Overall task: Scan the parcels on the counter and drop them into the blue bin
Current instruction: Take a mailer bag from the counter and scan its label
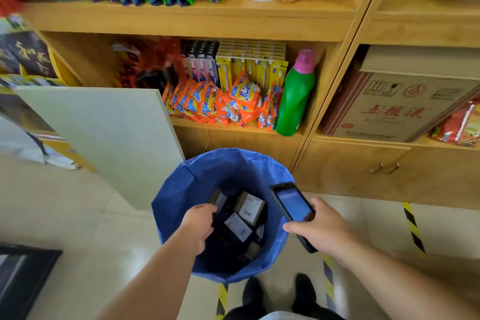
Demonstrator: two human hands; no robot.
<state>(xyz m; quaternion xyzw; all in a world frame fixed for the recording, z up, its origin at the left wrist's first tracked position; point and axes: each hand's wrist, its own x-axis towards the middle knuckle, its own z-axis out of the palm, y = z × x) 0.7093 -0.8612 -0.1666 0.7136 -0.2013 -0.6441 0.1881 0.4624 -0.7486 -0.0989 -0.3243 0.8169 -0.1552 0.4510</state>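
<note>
The blue bin (176, 200) stands on the floor in front of me, lined with a blue bag. Several black parcels with white labels (249, 206) lie inside it. My left hand (198, 226) reaches over the bin's left rim, fingers and thumb curled round a black parcel (217, 197) that hangs inside the opening. My right hand (320, 226) grips a black phone (292, 205) over the bin's right rim, its screen lit blue and facing up. The counter itself is out of view.
Wooden shelves (181, 15) stocked with goods rise just behind the bin, with a green bottle (294, 101) and orange packets (223, 101). A white board (104, 132) leans at the left. Yellow-black floor tape (413, 226) runs at the right. My shoes (279, 293) are close to the bin.
</note>
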